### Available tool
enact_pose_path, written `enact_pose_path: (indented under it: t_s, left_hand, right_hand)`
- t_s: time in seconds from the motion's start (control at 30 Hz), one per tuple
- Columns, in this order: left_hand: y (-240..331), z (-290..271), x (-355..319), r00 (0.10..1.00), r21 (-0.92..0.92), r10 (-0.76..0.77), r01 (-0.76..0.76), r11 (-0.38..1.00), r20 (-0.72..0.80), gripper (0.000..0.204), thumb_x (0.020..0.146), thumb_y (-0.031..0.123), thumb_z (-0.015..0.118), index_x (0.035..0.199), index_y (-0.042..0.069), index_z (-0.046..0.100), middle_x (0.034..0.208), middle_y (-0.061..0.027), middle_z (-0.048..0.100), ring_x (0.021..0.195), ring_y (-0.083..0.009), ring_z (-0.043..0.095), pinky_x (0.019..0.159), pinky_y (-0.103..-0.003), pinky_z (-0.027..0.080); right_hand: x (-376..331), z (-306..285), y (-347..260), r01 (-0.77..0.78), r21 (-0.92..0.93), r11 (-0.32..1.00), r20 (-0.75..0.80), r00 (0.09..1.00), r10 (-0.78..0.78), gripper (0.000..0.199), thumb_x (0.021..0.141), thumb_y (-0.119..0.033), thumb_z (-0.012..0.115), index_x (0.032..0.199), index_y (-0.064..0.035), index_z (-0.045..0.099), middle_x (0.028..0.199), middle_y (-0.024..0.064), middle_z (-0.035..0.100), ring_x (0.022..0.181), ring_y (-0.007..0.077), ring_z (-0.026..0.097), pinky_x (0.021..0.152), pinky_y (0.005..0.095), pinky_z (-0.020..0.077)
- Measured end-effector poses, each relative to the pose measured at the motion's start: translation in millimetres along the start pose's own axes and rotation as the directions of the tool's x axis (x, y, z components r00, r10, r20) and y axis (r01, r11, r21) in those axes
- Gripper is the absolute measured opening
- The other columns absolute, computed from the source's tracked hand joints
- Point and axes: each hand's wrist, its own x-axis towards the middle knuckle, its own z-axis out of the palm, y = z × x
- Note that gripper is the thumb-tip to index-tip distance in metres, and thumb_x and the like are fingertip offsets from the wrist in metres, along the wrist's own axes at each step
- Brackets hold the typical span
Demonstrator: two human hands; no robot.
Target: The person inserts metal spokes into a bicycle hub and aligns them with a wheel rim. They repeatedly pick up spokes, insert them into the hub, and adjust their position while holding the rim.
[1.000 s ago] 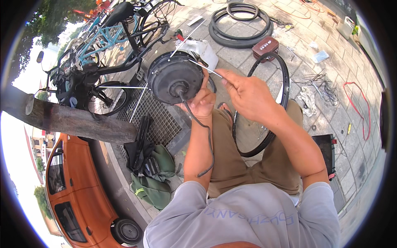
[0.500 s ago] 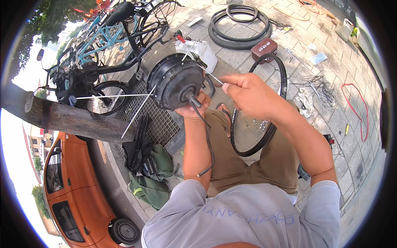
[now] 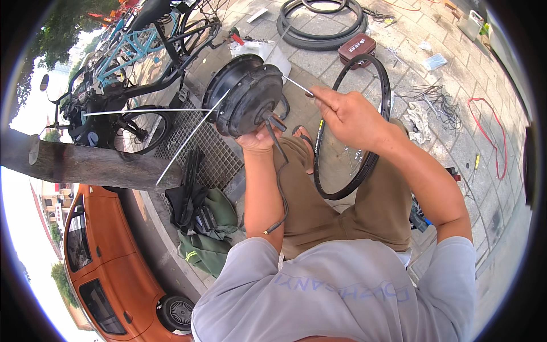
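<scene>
A black hub motor (image 3: 246, 98) with an axle stub is held up in front of me, its face tilted toward me. My left hand (image 3: 257, 140) supports it from below, fingers closed around its underside beside the axle. A dark cable (image 3: 280, 188) hangs from the axle along my left forearm, ending in a small connector. Between thumb and fingers, my right hand (image 3: 354, 118) pinches a thin metal spoke (image 3: 297, 85), whose far end meets the hub's flange. Two other spokes stick out leftward from the hub: one nearly level (image 3: 149, 111), one slanting down (image 3: 188, 145).
A black wheel rim (image 3: 321, 176) leans at my legs. Beyond lie tyres (image 3: 284, 35), a brown case (image 3: 358, 47) and loose spokes (image 3: 441, 108). At left are bicycles (image 3: 131, 51), a tree trunk (image 3: 102, 162), a green bag (image 3: 208, 253) and an orange car (image 3: 117, 245).
The hub motor has tilted a little, showing more of its rear flange. My right hand is slightly higher, still pinching the spoke. The whole view has shifted slightly.
</scene>
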Motion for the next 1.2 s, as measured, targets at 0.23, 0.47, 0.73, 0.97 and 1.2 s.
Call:
enact_pose_path:
  t_s: [0.23, 0.47, 0.73, 0.97, 1.2]
  left_hand:
    - [-3.9, 6.4, 11.9, 0.997, 0.037, 0.032, -0.03, 0.999, -0.066, 0.069, 0.081, 0.053, 0.081, 0.123, 0.001, 0.067, 0.104, -0.0126, 0.075, 0.05, -0.0105, 0.054, 0.047, -0.036, 0.046]
    - [-6.3, 11.4, 19.1, 0.98, -0.133, -0.033, 0.06, 0.989, 0.198, 0.105, 0.077, 0.051, 0.085, 0.161, 0.011, 0.038, 0.162, -0.0214, 0.038, 0.056, -0.0133, 0.06, 0.055, -0.029, 0.046]
    - [-8.5, -4.8, 21.0, 0.986, -0.215, 0.005, 0.031, 0.976, 0.166, 0.115, 0.071, 0.06, 0.087, 0.163, 0.013, 0.036, 0.172, -0.0207, 0.021, 0.061, -0.0206, 0.065, 0.059, -0.035, 0.05]
    - [-9.8, -7.0, 17.7, 0.987, -0.116, 0.002, 0.017, 0.993, 0.159, 0.123, 0.065, 0.06, 0.091, 0.165, 0.017, 0.034, 0.17, -0.0205, 0.029, 0.056, -0.0128, 0.055, 0.058, -0.03, 0.046]
    - [-7.5, 13.1, 18.5, 0.999, -0.033, -0.029, 0.03, 0.999, 0.025, 0.123, 0.064, 0.056, 0.092, 0.164, 0.013, 0.034, 0.171, -0.017, 0.029, 0.054, -0.0107, 0.053, 0.056, -0.027, 0.045]
  right_hand:
    - [14.7, -25.9, -16.1, 0.021, 0.089, 0.996, 0.053, 0.998, -0.025, 0.038, 0.106, -0.019, 0.054, 0.134, 0.006, 0.063, 0.073, 0.012, 0.067, 0.066, 0.0172, 0.064, 0.066, 0.0378, 0.0534]
    - [20.8, -32.4, -53.8, -0.268, 0.309, 0.913, 0.204, 0.956, 0.212, 0.039, 0.104, -0.017, 0.052, 0.13, 0.0067, 0.067, 0.07, 0.0065, 0.06, 0.062, 0.0143, 0.057, 0.06, 0.0332, 0.0473]
    - [17.8, -5.3, -48.6, -0.217, 0.174, 0.961, 0.094, 0.975, 0.203, 0.041, 0.105, -0.02, 0.052, 0.131, 0.0082, 0.064, 0.068, 0.0092, 0.065, 0.053, 0.0218, 0.061, 0.06, 0.0367, 0.0539]
    - [16.7, 3.0, -45.1, -0.11, 0.008, 0.994, -0.021, 0.994, 0.11, 0.037, 0.103, -0.02, 0.052, 0.12, 0.0078, 0.069, 0.071, 0.0136, 0.065, 0.069, 0.0226, 0.068, 0.068, 0.0407, 0.0531]
    - [22.5, 6.1, -47.6, -0.084, -0.084, 0.993, -0.097, 0.992, 0.076, 0.039, 0.102, -0.022, 0.054, 0.122, 0.007, 0.07, 0.085, 0.0212, 0.073, 0.081, 0.0263, 0.073, 0.08, 0.0394, 0.0565]
